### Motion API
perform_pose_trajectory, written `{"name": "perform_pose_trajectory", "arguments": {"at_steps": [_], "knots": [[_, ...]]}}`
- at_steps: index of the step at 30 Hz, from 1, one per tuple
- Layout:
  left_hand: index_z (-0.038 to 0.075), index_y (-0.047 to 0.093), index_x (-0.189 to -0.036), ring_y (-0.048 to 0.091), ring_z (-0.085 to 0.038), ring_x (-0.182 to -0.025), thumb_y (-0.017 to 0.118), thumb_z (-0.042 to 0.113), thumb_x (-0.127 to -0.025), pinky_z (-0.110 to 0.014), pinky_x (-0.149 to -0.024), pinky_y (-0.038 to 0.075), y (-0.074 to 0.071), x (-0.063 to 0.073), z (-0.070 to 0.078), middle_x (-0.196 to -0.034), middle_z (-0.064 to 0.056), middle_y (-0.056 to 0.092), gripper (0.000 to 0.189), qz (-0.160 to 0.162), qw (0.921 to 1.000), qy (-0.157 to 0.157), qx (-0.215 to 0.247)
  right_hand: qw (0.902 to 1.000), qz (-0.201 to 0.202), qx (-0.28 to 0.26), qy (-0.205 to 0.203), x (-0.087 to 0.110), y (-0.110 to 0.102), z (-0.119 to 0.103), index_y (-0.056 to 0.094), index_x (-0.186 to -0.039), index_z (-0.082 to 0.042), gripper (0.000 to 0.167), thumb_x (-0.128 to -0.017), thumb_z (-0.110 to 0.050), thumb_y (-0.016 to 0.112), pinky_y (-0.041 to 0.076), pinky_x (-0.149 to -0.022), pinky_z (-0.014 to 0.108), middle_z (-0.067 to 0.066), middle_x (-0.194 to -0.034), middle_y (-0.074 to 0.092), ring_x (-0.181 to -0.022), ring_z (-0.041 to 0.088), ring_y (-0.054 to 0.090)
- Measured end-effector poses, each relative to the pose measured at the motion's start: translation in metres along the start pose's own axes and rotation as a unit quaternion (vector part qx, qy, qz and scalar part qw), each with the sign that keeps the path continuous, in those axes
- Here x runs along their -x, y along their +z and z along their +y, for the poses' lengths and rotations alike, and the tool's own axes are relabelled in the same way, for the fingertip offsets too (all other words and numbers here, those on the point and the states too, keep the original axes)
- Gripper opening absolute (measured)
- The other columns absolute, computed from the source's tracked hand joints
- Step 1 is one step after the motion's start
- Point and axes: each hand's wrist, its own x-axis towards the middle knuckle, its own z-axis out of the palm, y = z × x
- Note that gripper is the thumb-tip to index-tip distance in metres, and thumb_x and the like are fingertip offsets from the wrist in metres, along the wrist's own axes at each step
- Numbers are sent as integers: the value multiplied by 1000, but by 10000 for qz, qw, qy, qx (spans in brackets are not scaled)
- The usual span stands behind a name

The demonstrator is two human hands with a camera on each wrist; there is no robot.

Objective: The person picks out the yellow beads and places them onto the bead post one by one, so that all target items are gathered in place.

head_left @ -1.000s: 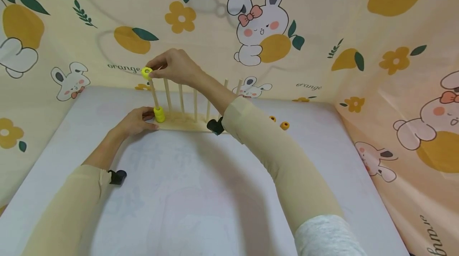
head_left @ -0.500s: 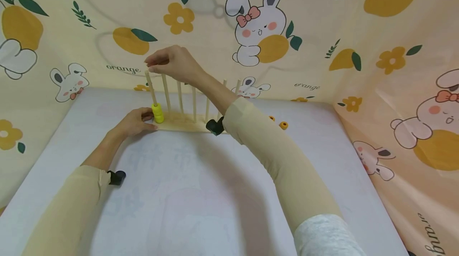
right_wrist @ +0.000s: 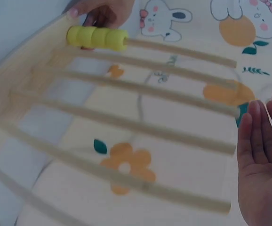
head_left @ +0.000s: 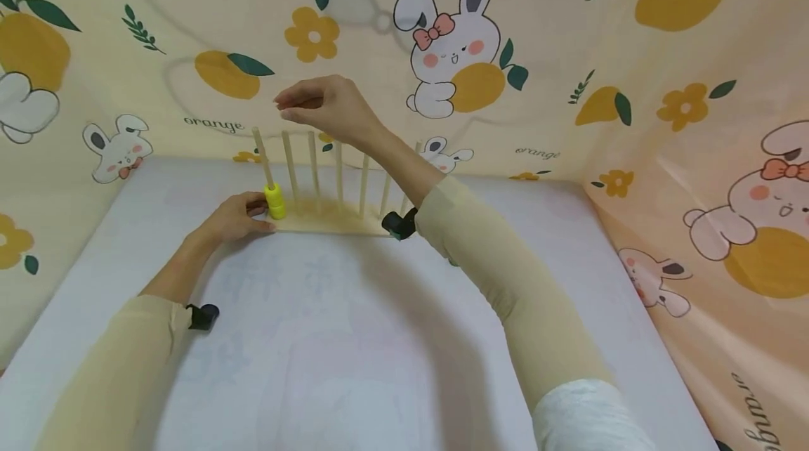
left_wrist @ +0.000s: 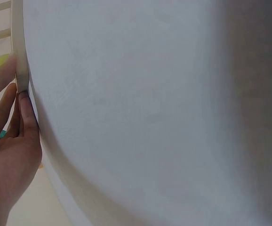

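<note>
A wooden peg rack (head_left: 329,225) with a row of upright rods stands toward the back of the table. Several yellow beads (head_left: 274,201) are stacked at the foot of its leftmost rod; they also show in the right wrist view, with the rod running through the beads (right_wrist: 97,37). My left hand (head_left: 237,218) grips the left end of the rack's base beside the beads, thumb at the front edge. In the left wrist view the hand (left_wrist: 13,165) touches that end. My right hand (head_left: 335,107) is above the rods, fingers together, holding nothing.
A printed cloth wall (head_left: 354,50) rises behind the rack and along both sides. The white table (head_left: 316,338) stretches in front. A small green thing (head_left: 453,263) peeks out beside the right sleeve, mostly hidden.
The yellow bead that my right hand held atop the leftmost rod has joined the stack below. The right hand has moved rightward, and its arm now hides the orange beads. My left hand stays put.
</note>
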Motion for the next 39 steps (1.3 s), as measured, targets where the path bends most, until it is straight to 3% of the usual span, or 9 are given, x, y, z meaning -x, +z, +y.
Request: {"name": "perform_pose_trajectory", "arguments": {"at_steps": [9,16,25,31,39], "knots": [[-15,31,-146,37,-46,-138,76,9,-88,-51,-117,31,3,-2,-6,-149,-34,36,78,75,9999,66,66,9976,521,-457,-94,21,-32,9,74,-110,-3,22,-90,-10,74,56,-88,25,5,-105,74,-94,14,70],[-15,30,-146,37,-46,-138,76,8,-88,-51,-117,31,2,-1,-3,-149,-34,36,78,92,9999,30,40,9951,904,-374,-165,33,-56,25,74,-108,1,21,-89,-7,74,58,-87,28,11,-105,74,-94,22,70],[-15,31,-146,38,-46,-137,77,9,-87,-51,-117,31,2,-3,-4,-148,-34,37,78,87,9999,60,73,9947,998,-255,-39,58,-79,35,75,-109,-3,22,-90,-12,75,57,-89,29,9,-106,74,-96,20,70],[-15,31,-146,37,-46,-138,77,7,-86,-51,-117,30,1,-2,-4,-148,-35,37,78,57,9999,84,124,9940,1077,-192,67,74,-91,47,74,-111,-3,22,-92,-13,72,56,-91,29,16,-111,72,-97,19,69],[-15,29,-147,37,-46,-138,77,9,-86,-50,-117,31,2,-2,-4,-149,-34,36,81,56,9999,38,132,9901,1379,24,266,101,-106,65,75,-111,-5,23,-91,-16,74,56,-88,26,5,-110,73,-97,17,68]]}}
